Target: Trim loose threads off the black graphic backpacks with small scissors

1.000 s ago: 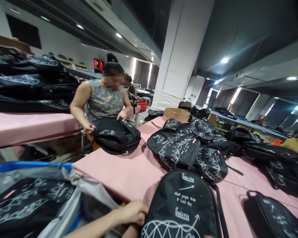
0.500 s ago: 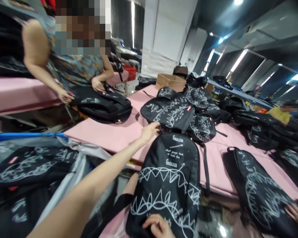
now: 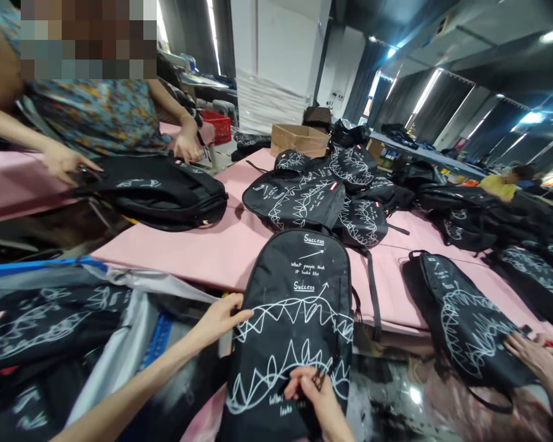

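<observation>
A black backpack with white scribbled zigzag drawings and the word "Success" leans in front of me, its top against the pink table's edge. My left hand grips its left side edge, thumb on the front panel and fingers behind. Over the lower front, my right hand is closed around a small dark tool, mostly hidden by the fingers; its exact kind cannot be made out. Just beyond the top lies another printed backpack, among several more in a pile.
Across the pink table, a co-worker's hands rest on a black backpack. At right, another person's hand touches a printed backpack. A lined bin with backpacks stands at left. A cardboard box sits behind the pile.
My left hand has moved from the backpack's top down to its left side edge. My right hand has risen slightly on the front panel. The view has shifted right.
</observation>
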A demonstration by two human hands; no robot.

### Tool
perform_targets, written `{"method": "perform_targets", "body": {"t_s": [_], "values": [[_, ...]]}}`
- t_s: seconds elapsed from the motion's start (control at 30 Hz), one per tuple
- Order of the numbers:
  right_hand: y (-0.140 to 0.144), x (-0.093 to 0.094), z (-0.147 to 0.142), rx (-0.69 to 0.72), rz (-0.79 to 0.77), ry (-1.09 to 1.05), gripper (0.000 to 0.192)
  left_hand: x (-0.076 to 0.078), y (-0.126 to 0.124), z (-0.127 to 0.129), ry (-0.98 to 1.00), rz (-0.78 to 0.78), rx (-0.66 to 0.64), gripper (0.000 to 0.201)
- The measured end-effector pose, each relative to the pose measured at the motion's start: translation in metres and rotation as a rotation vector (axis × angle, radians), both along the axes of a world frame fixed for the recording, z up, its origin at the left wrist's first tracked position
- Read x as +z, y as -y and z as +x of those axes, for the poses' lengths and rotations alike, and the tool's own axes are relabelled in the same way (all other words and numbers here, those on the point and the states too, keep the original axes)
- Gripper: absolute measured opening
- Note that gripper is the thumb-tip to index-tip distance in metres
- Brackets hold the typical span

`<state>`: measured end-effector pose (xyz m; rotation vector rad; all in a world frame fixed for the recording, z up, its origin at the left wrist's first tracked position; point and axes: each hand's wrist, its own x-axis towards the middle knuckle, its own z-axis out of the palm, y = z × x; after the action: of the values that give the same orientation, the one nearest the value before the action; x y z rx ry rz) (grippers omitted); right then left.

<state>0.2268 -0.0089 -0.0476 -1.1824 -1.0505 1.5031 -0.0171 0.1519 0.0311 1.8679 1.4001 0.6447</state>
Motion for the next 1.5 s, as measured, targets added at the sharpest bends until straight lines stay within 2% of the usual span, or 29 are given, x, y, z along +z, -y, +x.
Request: {"method": "perform_targets", "body": {"t_s": [0.07,0.13,0.2,0.23,0.3,0.37,0.43,0.47,0.53,0.57,0.67,0.73,0.9,1.0,1.1,1.2,1.3,1.4,1.5], "values": [[-0.006,0.019,0.009,-0.050,0.065,-0.024,0.041,0.037,0.005,-0.005,-0.046,0.122,0.028,0.036],[-0.015,0.044,0.020,-0.084,0.156,-0.013,0.036,0.073,0.011,0.003,-0.088,0.245,0.082,0.039],[-0.027,0.074,0.030,-0.109,0.268,0.053,0.034,0.097,0.016,0.028,-0.152,0.352,0.115,0.038],[-0.035,0.090,0.034,-0.119,0.335,0.113,0.033,0.103,0.018,0.046,-0.196,0.391,0.116,0.036],[-0.051,0.118,0.038,-0.121,0.482,0.242,0.032,0.103,0.023,0.088,-0.292,0.421,0.064,0.028],[-0.066,0.138,0.037,-0.146,0.580,0.323,0.031,0.096,0.029,0.126,-0.340,0.386,-0.063,0.018],[-0.078,0.148,0.033,-0.199,0.581,0.340,0.031,0.093,0.032,0.148,-0.343,0.302,-0.167,0.015],[-0.082,0.149,0.032,-0.214,0.562,0.343,0.031,0.094,0.032,0.152,-0.333,0.260,-0.217,0.017],[-0.086,0.147,0.032,-0.184,0.532,0.376,0.031,0.103,0.027,0.144,-0.295,0.226,-0.358,0.026],[-0.086,0.145,0.033,-0.144,0.528,0.409,0.032,0.109,0.022,0.136,-0.277,0.257,-0.428,0.028],[-0.084,0.143,0.041,-0.029,0.529,0.571,0.031,0.126,-0.001,0.107,-0.331,0.492,-0.560,0.021],[-0.079,0.148,0.047,0.048,0.547,0.711,0.029,0.130,-0.016,0.097,-0.440,0.636,-0.611,0.018],[-0.067,0.168,0.046,0.264,0.624,1.151,0.013,0.121,-0.028,0.105,-0.577,0.805,-0.769,0.053],[-0.065,0.171,0.034,0.295,0.595,1.343,0.016,0.112,-0.026,0.120,-0.601,0.783,-0.874,0.065],[-0.066,0.166,0.022,0.303,0.602,1.262,0.015,0.101,-0.023,0.132,-0.680,0.731,-0.822,0.071],[-0.065,0.155,0.016,0.263,0.610,0.970,0.013,0.089,-0.018,0.138,-0.726,0.750,-0.737,0.084],[-0.062,0.147,0.015,0.240,0.599,0.750,0.017,0.080,-0.017,0.138,-0.705,0.780,-0.708,0.094],[-0.057,0.148,0.019,0.248,0.636,0.693,0.017,0.081,-0.018,0.130,-0.664,0.765,-0.723,0.088],[-0.053,0.154,0.024,0.245,0.668,0.703,0.018,0.088,-0.009,0.119,-0.518,0.791,-0.679,0.065]]}}
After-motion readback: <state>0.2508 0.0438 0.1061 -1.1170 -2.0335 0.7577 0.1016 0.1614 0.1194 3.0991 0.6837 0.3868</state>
